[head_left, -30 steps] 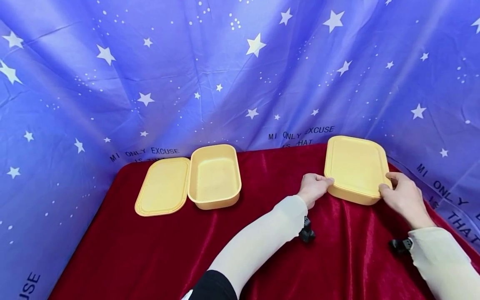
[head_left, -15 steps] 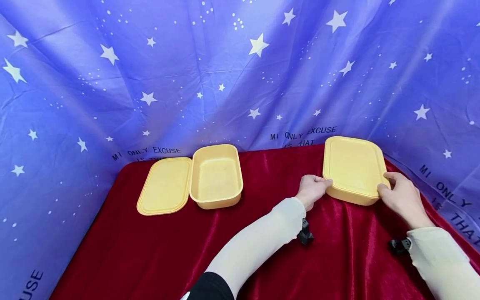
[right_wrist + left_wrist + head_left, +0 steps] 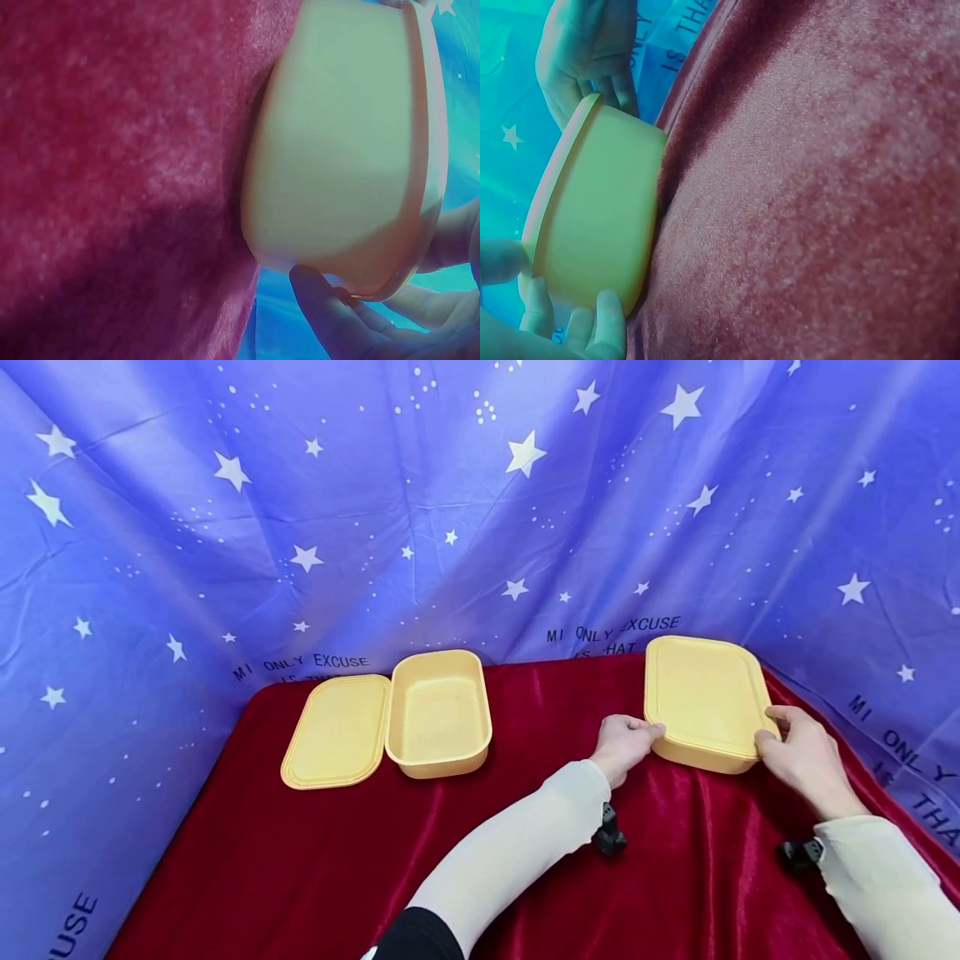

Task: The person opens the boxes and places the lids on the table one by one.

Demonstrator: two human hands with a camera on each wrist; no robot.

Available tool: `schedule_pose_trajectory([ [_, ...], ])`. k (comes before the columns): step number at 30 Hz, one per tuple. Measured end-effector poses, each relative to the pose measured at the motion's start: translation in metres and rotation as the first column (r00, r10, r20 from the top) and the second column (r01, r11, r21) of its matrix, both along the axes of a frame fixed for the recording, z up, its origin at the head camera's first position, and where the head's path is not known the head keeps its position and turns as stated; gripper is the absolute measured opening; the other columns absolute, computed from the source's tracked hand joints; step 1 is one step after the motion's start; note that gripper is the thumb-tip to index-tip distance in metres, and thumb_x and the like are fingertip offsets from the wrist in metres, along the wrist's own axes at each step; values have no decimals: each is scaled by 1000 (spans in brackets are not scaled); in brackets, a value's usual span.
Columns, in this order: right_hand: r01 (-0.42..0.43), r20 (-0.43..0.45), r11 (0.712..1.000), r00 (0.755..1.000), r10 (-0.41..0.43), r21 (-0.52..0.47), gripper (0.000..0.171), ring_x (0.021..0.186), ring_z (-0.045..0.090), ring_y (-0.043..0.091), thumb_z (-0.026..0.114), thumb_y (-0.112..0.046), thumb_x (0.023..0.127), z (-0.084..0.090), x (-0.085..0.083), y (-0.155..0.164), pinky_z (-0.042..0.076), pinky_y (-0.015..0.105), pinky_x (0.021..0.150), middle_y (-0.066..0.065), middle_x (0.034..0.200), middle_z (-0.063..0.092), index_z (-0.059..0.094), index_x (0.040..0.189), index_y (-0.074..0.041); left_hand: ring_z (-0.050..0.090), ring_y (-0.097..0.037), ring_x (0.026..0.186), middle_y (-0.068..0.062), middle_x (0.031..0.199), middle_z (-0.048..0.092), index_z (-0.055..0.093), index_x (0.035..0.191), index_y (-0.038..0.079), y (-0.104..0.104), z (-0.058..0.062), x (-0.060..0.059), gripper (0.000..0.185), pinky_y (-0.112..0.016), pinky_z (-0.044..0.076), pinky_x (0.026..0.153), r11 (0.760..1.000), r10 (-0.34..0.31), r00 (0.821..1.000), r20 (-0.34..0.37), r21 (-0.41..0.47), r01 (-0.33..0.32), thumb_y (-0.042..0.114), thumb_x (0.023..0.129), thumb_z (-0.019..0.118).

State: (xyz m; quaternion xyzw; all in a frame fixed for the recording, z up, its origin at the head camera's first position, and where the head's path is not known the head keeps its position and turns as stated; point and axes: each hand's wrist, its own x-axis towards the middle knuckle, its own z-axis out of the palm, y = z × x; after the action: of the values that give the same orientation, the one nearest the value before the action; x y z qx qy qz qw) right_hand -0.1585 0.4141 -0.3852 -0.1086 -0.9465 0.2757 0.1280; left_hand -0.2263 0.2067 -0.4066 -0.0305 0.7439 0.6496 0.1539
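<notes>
Red-draped tabletop (image 3: pixel 525 877), starry blue backdrop (image 3: pixel 225 527): left hand (image 3: pixel 622 745) and right hand (image 3: pixel 799 752) grip near corners of lidded yellow box (image 3: pixel 705 697), close to far-right edge. Open box (image 3: pixel 438 714) w/ loose lid (image 3: pixel 336 732) sits far left; wide bare cloth btwn.

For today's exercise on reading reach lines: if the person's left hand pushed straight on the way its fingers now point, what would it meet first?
The left hand already grips the near left corner of the lidded yellow container. Its fingers point rightward, so it would press straight into that container; beyond it, probably, the right hand at the opposite corner.
</notes>
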Motion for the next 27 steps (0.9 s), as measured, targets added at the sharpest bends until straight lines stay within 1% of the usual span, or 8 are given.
schedule_pose_trajectory([
  [4,-7,5,1000,1000,7,-3,49,103,45,49,45,-18,94,0,-1,-1,37,58,81,38,121,47,40,130,14,54,-10,64,5,75,57,64,72,13,-2,-1,0,18,-28,46,68,1000,1,1000,1,1,-1,23,82,75],
  [11,-10,2,1000,1000,10,1,49,98,47,47,45,-17,93,0,-3,-4,37,57,78,37,119,48,40,130,14,53,-10,63,3,72,57,64,72,12,-4,-3,0,18,-28,44,67,1000,13,1000,-3,8,-13,23,81,76],
  [17,-20,-14,1000,1000,20,-2,48,103,46,50,45,-16,93,-1,-5,-7,37,59,81,38,120,48,41,130,14,52,-11,62,1,69,56,63,71,12,-7,-3,0,19,-27,43,67,999,28,1000,-3,16,-28,21,81,76],
  [19,-21,-15,1000,1000,21,-2,48,102,46,49,46,-16,93,-1,-6,-8,37,58,81,37,119,48,41,129,14,52,-11,62,1,69,56,63,70,12,-9,-3,1,19,-27,43,67,999,29,1000,-2,20,-29,21,81,76],
  [23,-19,-12,1000,1000,19,-4,48,99,47,47,46,-17,93,-1,-7,-10,37,57,80,36,117,50,42,130,14,53,-11,63,2,71,56,62,71,12,-12,-3,1,20,-28,44,69,999,27,1000,-2,24,-27,22,82,76],
  [27,-23,-10,1000,1000,23,-6,48,100,47,47,45,-17,93,-1,-7,-13,37,57,81,36,118,49,42,129,14,53,-11,64,2,73,57,62,71,12,-14,-3,1,20,-29,44,69,999,27,1000,3,26,-27,23,82,76],
])
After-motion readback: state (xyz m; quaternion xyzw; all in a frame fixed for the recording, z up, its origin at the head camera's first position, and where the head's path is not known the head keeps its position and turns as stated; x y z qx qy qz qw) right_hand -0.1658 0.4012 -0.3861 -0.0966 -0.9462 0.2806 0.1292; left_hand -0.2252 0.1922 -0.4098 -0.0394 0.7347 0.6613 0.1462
